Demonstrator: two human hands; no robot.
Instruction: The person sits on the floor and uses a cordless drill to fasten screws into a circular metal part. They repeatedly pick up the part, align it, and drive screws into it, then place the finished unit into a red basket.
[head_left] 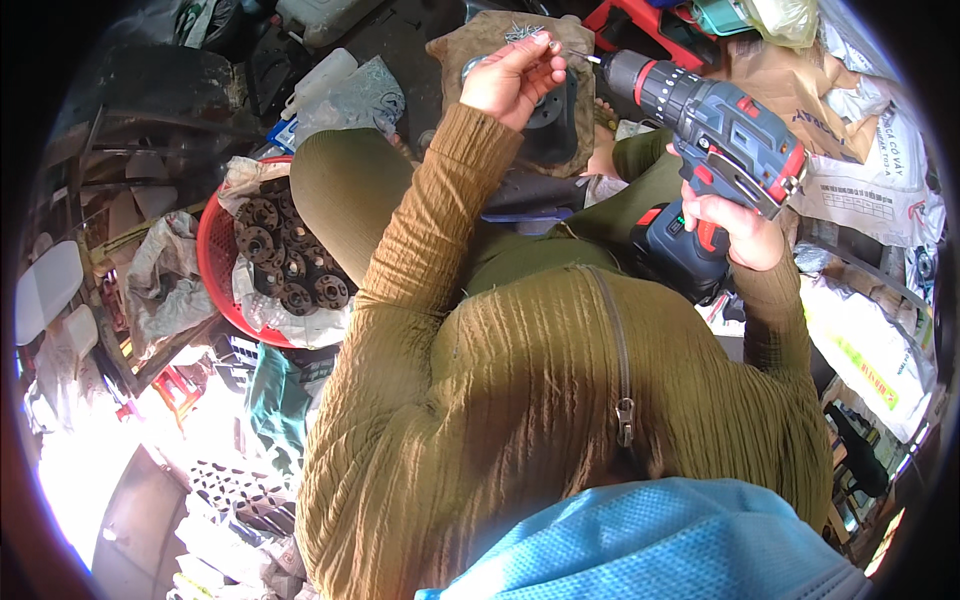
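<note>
My right hand [735, 222] is wrapped around the grip of a blue-grey cordless drill [725, 125], whose bit points left. The fingers of my left hand [512, 82] pinch a small metal piece, seemingly a screw [574, 53], at the tip of the bit. Beneath that hand, a dark round metal part [547, 108] sits on a brown, cloth-like work surface [470, 40], partly hidden by my fingers and wrist. A little heap of silvery screws [520, 33] lies just beyond my left fingertips.
A red basket [212, 262] by my left knee holds several dark round metal parts [290, 250]. A clear plastic bag [365, 95] lies beyond it. Printed sacks [870, 190] crowd the right side, and a red plastic stool [650, 30] stands at the far side.
</note>
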